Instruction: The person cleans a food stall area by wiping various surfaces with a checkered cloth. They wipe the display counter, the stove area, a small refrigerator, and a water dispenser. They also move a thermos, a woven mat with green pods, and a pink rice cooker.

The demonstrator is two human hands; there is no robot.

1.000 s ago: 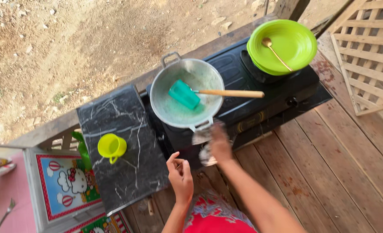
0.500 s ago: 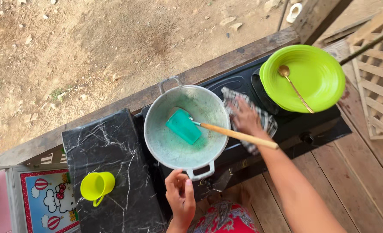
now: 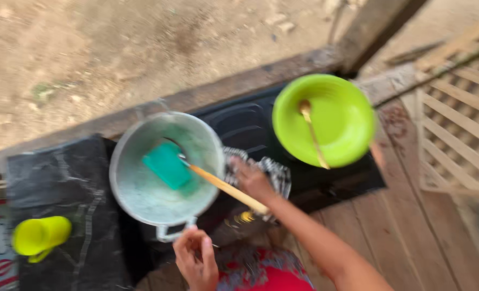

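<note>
- Since the earlier frame 0.5 s ago, the whole scene has slid left and blurred; the right hand (image 3: 252, 180) with its checked cloth (image 3: 266, 173) now sits lower on the black stove (image 3: 250, 124), just right of the pan rim instead of up between the pan and the bowl.
- Right hand lies flat on the cloth at frame centre, fingers spread and pressing down on the fabric rather than curled around it; the forearm runs to the lower right.
- The cloth is bunched under and around that hand, touching the stove top, just beside the metal pan (image 3: 164, 167).
- Left hand (image 3: 195, 258) is at the bottom centre, just below the pan's near handle (image 3: 172, 231); its fingers look loosely curled with nothing in them, though blur makes this hard to read.
- 1 green spatula (image 3: 168, 164) rests in the pan; its long axis runs diagonally, blade toward the upper left, wooden handle (image 3: 228, 189) pointing to the lower right, passing over the rim and close by the right hand.
- At upper right, a lime-green bowl (image 3: 336, 116) sits on the stove with a gold spoon (image 3: 314, 134) inside, its bowl end toward the top.
- A yellow-green cup (image 3: 40, 236) lies on a dark marbled slab (image 3: 61, 183) at lower left.
</note>
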